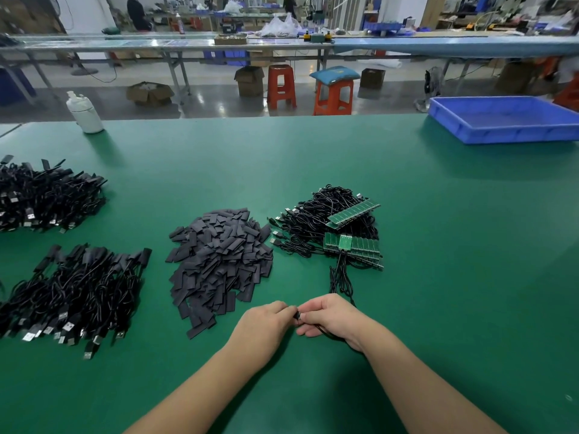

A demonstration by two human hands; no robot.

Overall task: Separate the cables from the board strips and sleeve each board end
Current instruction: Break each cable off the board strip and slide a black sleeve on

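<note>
Blue tray (501, 133) at far right of the green table (438, 245): nothing visible inside from this angle. White bottle (84, 114) at far left; no legible label. No readable writing anywhere on the bench.

Centre: heap of flat black sleeves (219, 261). Just right of it, a tangle of black cables still joined to green board strips (352, 244), one strip lying on top at an angle, others stacked below. Left side: two piles of sleeved cables, near pile (78, 292) and far pile (47, 198), USB plugs toward the near edge.

Left hand (263, 327) and right hand (332, 321) meet near the table's near edge, fingers curled. Both pinch a small black part at the fingertips; too small to identify. One black cable (340, 277) runs from the right hand up to the board strips and loops under its palm.
</note>
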